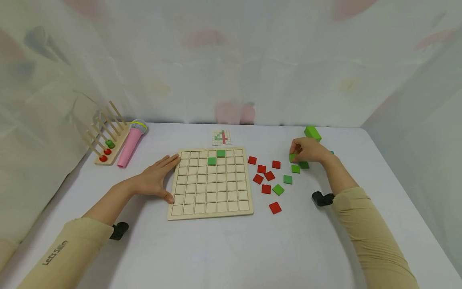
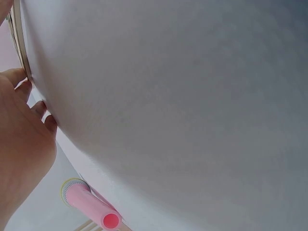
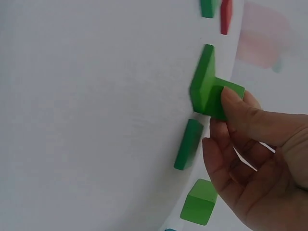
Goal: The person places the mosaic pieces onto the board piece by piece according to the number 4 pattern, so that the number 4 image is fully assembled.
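Note:
A wooden grid board (image 1: pixel 211 216) lies mid-table with two green tiles (image 1: pixel 211 161) set in its upper cells. Along the board's left edge rests my left hand (image 1: pixel 155 178), thumb and fingers spread; the left wrist view shows its fingertips against the board's side. My right hand (image 1: pixel 309 150) pinches a light green square tile (image 3: pixel 221 98) between thumb and fingers, held on edge. Close beside that tile are another light green tile (image 3: pixel 203 77) and a darker green tile (image 3: pixel 188 144). Several red tiles (image 1: pixel 266 189) and more green ones (image 1: pixel 278 190) lie scattered right of the board.
A small pattern card (image 1: pixel 221 137) lies behind the board. Toward the back left are a pink toy microphone (image 1: pixel 130 146) and a wooden peg stand (image 1: pixel 122 138) with red and green beads. A green block (image 1: pixel 312 133) stands at the back right, beyond the right hand.

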Action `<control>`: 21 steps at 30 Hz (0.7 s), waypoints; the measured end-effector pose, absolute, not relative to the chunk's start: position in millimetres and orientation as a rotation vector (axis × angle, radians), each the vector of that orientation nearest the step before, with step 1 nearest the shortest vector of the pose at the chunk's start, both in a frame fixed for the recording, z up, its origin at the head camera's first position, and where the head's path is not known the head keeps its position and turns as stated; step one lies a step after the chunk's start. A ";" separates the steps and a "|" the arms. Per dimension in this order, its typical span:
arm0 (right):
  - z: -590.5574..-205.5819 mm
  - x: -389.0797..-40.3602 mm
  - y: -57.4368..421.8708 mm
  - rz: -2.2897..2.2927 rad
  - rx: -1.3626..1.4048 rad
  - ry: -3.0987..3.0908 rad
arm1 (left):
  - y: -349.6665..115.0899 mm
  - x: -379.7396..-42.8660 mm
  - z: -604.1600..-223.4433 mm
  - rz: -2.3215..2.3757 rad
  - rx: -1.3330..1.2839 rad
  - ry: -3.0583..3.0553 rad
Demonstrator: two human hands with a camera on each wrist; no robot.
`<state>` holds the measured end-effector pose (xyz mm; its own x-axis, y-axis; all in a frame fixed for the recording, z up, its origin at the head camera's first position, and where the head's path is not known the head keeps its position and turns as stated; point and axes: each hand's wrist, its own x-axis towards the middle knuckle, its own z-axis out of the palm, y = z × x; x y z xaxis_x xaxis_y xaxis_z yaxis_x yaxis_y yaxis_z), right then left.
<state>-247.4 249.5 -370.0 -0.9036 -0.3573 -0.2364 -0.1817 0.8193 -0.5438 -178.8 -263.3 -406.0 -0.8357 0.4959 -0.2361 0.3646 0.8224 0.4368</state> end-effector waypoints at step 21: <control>-361.9 -244.9 201.8 -0.986 -0.439 2.659 | -262.7 -178.5 -404.7 0.547 0.645 2.662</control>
